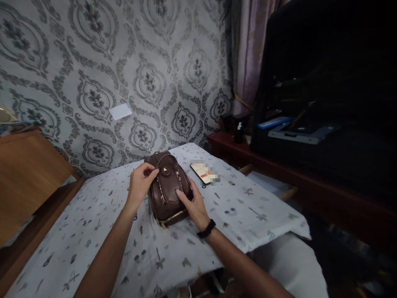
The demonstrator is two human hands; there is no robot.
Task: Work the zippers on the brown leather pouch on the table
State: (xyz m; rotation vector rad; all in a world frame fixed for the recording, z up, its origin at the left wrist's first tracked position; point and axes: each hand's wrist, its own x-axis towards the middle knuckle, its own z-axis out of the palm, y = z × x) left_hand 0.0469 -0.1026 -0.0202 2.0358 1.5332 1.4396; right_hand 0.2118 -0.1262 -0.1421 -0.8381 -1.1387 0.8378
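Observation:
A brown leather bag (172, 190) with gold-coloured zippers and a round clasp (165, 170) lies on the patterned white cloth (248, 198). My left hand (142, 182) is pinched at the upper end of the bag's left front zipper (161, 190), close to a thin brown strap. What sits between those fingertips is too small to make out. Around the bag's right side, my right hand (195, 205) grips it, thumb on the front panel and fingers along the edge. A black band (206, 229) circles the right wrist.
Right of the bag lies a phone (203, 173) with its screen lit and partly blurred. A wooden cabinet (34, 178) stands at the left. On the right, a dark red ledge (223, 145) carries a small dark bottle (238, 133) beside a large black screen-like object (325, 74).

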